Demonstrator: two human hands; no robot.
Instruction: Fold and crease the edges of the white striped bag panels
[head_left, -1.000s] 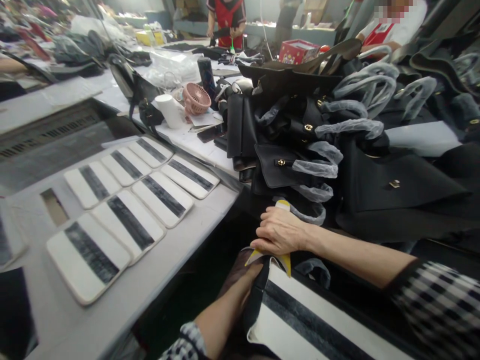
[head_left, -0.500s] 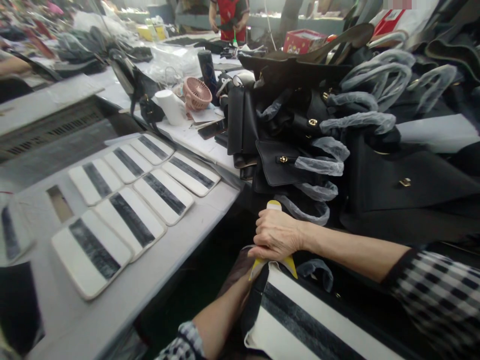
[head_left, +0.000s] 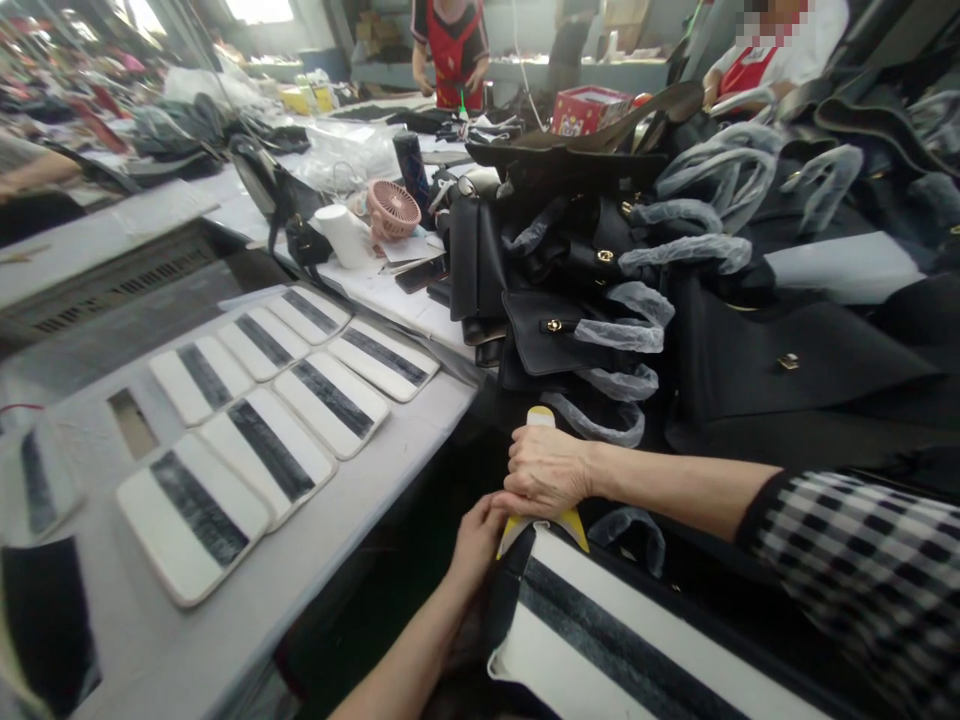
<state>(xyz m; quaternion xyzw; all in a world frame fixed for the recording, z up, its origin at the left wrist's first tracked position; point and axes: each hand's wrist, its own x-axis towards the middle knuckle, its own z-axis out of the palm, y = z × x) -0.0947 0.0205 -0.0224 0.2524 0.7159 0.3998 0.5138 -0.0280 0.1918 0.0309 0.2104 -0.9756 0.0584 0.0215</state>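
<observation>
My right hand is wrapped round the handle of a yellow-and-white tool with a wide, flared base. The base meets the end of a black bag, beside a white panel with a dark stripe down its middle. My left hand is closed, its fingertips against the tool's left side and my right thumb; what lies between its fingers is hidden. At the panel's near left corner the white edge curls up.
White panels with dark stripes lie on the table to the left. Black bags with plastic-wrapped handles are piled ahead and to the right. A pink fan and white roll stand behind. Co-workers in red aprons are farther back.
My left hand has risen from behind the bag's edge to beside my right hand. The right hand keeps its grip on the tool. The view has shifted slightly.
</observation>
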